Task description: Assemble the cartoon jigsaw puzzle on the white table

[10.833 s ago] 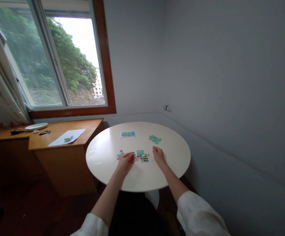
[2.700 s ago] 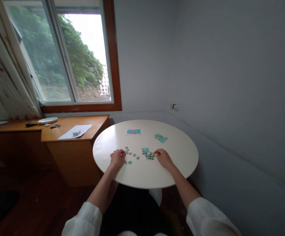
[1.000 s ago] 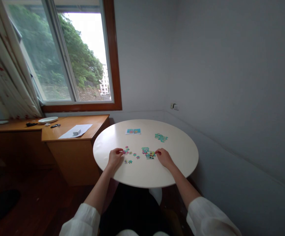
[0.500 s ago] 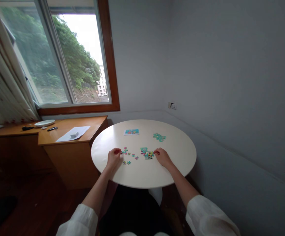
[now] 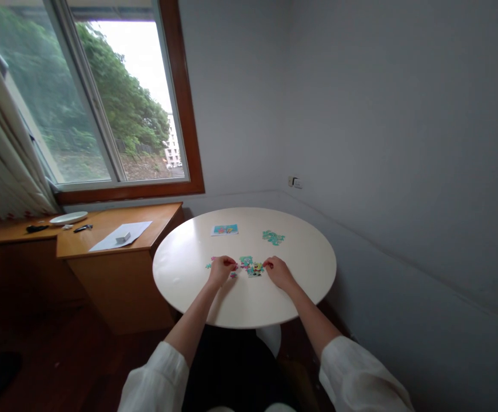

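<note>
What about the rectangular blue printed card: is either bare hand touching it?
No, the card lies on the round white table, apart from the left hand and the right hand.

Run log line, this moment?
left hand: just left of partly assembled puzzle | right hand: at its right edge | picture card: farther back

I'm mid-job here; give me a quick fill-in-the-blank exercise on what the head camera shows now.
1. The joined puzzle pieces lie ____ the left hand and the right hand.
2. In this view, the picture card lies to the ____ of the pile of green pieces.
3. Of the two hands, the loose puzzle pieces lie nearer the ____ one.
4. The small white box rests on a sheet of ____ on the wooden desk.

Missing words: between; left; left; paper.
</note>
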Motion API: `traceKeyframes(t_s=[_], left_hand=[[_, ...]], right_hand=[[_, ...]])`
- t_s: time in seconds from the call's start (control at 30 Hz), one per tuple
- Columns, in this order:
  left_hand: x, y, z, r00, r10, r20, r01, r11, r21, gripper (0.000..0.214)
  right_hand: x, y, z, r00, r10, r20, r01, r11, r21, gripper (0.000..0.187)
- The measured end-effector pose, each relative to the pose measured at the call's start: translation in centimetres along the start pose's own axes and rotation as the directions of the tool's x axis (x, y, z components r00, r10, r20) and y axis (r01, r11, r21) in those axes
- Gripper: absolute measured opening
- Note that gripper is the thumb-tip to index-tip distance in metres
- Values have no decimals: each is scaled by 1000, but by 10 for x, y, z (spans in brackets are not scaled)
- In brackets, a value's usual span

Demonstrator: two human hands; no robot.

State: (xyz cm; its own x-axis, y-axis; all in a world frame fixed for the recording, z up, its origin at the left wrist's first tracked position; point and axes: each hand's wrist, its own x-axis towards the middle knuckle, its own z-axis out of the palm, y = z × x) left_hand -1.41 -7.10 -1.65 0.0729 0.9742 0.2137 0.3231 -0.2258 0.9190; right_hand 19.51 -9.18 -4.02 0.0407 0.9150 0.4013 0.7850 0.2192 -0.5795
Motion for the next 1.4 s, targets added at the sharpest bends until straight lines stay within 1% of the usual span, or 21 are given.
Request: traceKeyframes(t_s=[0.2, 0.43, 0.63, 0.8, 0.87, 1.03, 1.27, 1.4], left_hand=[[1, 0, 12, 999, -33, 37, 30, 996, 80, 8], [-3, 3, 17, 999, 29, 34, -34, 989, 147, 8], [-4, 17, 20, 1000, 2, 27, -9, 972, 233, 6], [-3, 31, 20, 999, -43, 19, 31, 912, 408, 3], [-2, 33, 20, 998, -63, 9, 52, 894, 445, 3], [1, 30, 22, 994, -108, -16, 104, 888, 447, 4], [1, 28, 22, 997, -74, 8, 63, 896, 439, 6], [1, 27, 23, 997, -81, -6, 75, 895, 439, 8]], right_hand=[[1, 1, 1, 1000, 11, -2, -11, 1000, 16, 24], [1, 3, 3, 1000, 15, -8, -15, 1000, 23, 23], [-1, 0, 0, 1000, 21, -6, -20, 999, 28, 22], [0, 0, 1, 999, 32, -4, -31, 999, 36, 22], [0, 1, 2, 1000, 31, 0, -31, 999, 41, 22], [-1, -1, 0, 999, 37, 7, -38, 999, 32, 22], [-1, -2, -1, 1000, 18, 4, -18, 1000, 21, 23], [-1, -3, -1, 1000, 13, -2, -13, 1000, 26, 22]])
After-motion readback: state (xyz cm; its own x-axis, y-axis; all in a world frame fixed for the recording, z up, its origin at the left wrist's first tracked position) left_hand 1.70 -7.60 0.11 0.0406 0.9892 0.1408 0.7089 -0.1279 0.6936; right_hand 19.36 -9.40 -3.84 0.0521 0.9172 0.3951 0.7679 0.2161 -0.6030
